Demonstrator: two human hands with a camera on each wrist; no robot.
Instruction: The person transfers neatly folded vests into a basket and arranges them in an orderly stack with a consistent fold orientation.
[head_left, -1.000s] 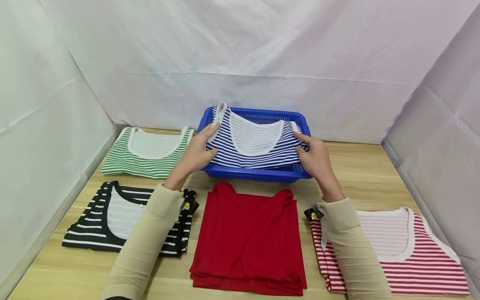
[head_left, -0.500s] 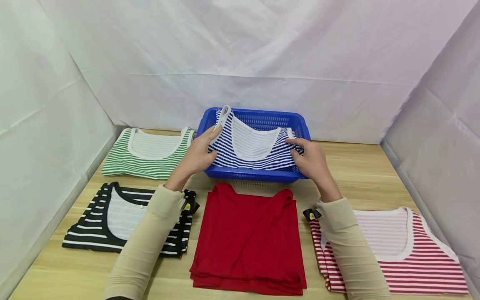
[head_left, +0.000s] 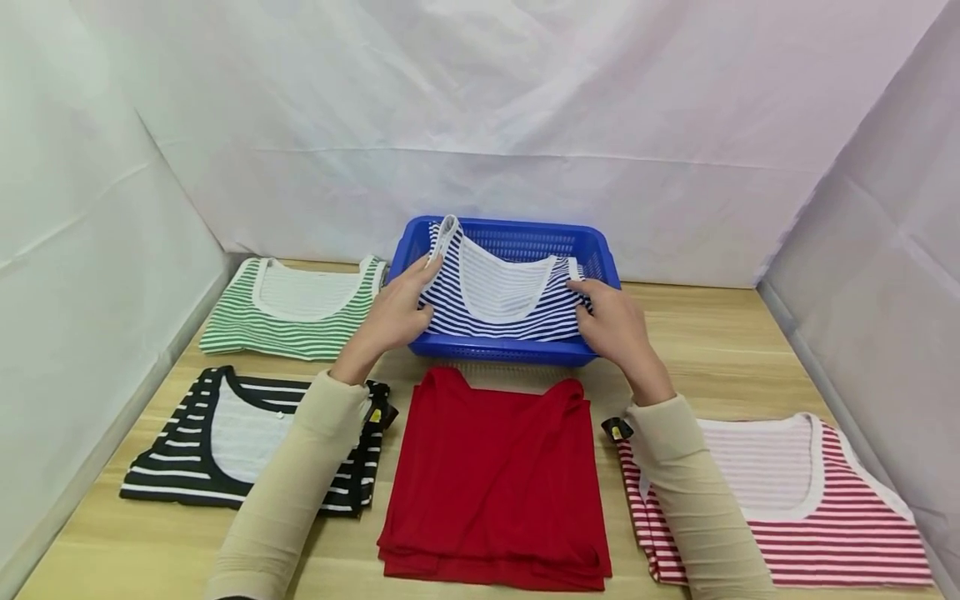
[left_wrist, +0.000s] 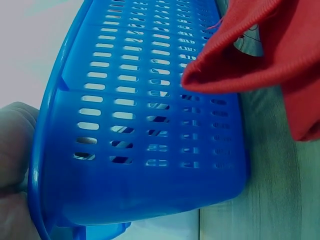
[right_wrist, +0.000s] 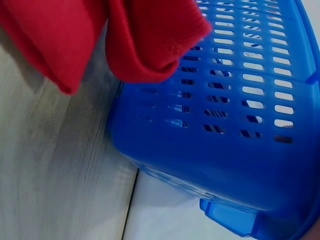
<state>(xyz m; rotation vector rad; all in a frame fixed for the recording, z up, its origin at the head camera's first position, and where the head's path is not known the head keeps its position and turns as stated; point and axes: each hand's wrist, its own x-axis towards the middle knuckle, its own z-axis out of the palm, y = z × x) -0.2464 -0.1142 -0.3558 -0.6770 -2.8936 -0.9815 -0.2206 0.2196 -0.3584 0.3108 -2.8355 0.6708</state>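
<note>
Plainly, the head view shows both hands at a blue-and-white striped top (head_left: pixel 501 292), which lies in a blue basket (head_left: pixel 506 353) towards the far side of the wooden table (head_left: pixel 697 333). The left hand (head_left: pixel 396 310) holds the top's left edge between thumb and fingers, just below a shoulder strap that stands up above the basket. The right hand (head_left: pixel 617 325) pinches the right edge, forefinger and thumb close together by the white trim. The top's scooped neck is turned to the far side, and more of the basket's inside shows beyond it.

Left of the basket lies a green-and-white striped top (head_left: pixel 300 335), and nearer on that side a black-and-white striped top (head_left: pixel 243 433), partly under the left sleeve (head_left: pixel 285 500). A folded red garment (head_left: pixel 495 483) lies in the middle, just on the near side of the basket. Near right, a red-and-white striped top (head_left: pixel 832 533) is partly covered by the right sleeve (head_left: pixel 701 508). White cloth (head_left: pixel 525 100) closes off the far side.

From the left wrist, the basket's slotted near wall fills much of the view, with dark stripes showing through some slots. Part of the left hand appears beside the rim; its grip cannot be told from there.

From the right wrist, the same wall shows beside the blurred red garment, with only a dim sliver of the right hand at the corner.
</note>
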